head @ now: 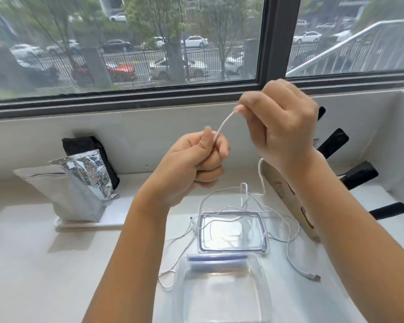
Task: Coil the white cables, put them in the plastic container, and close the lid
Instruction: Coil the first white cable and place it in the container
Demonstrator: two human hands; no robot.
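White cable (222,127) stretched between both hands, left hand (196,159) fisted around it, right hand (282,127) pinching it

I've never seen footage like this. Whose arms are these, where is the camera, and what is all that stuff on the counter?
There is no machine here: a person wears a camera on the head, looking down at their own hands. The left hand and right hand pinch a white cable stretched between them; the rest of it trails down in loose tangles. On the white counter lie an open clear plastic container, its lid just beyond it under the loose cable, and foil bags to the left.
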